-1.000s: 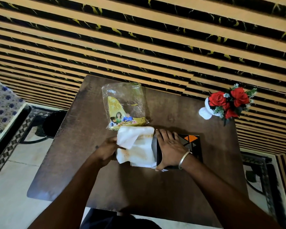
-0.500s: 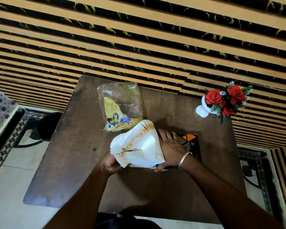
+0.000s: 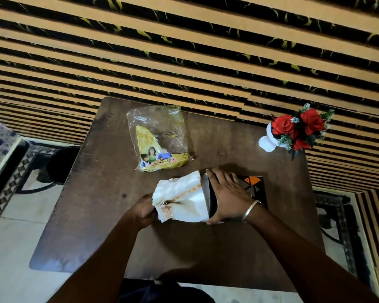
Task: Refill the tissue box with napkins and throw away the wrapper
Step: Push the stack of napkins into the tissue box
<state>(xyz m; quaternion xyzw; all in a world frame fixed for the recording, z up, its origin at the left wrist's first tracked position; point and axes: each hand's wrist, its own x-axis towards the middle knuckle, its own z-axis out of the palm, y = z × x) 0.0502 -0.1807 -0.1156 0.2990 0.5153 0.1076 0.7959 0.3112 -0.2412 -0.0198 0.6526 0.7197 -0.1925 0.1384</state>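
Observation:
A thick stack of white napkins (image 3: 182, 199) with an orange printed band lies on its side in the middle of the brown table (image 3: 96, 215). My left hand (image 3: 145, 209) grips the stack's left end. The stack's right end sits in the open end of a black tissue box (image 3: 255, 186) with an orange and white pattern. My right hand (image 3: 228, 194) lies over the box and holds its open end. The clear and yellow plastic wrapper (image 3: 159, 138) lies flat and empty-looking behind the napkins.
A white vase of red artificial roses (image 3: 293, 130) stands at the table's back right corner. A dark round bin (image 3: 60, 164) sits on the floor left of the table. A striped wall runs behind; a metal-framed seat (image 3: 335, 215) stands to the right.
The napkin stack, lifted and fanned half a second ago, has come down and its right end has slid toward the box opening. My right hand stays on the box.

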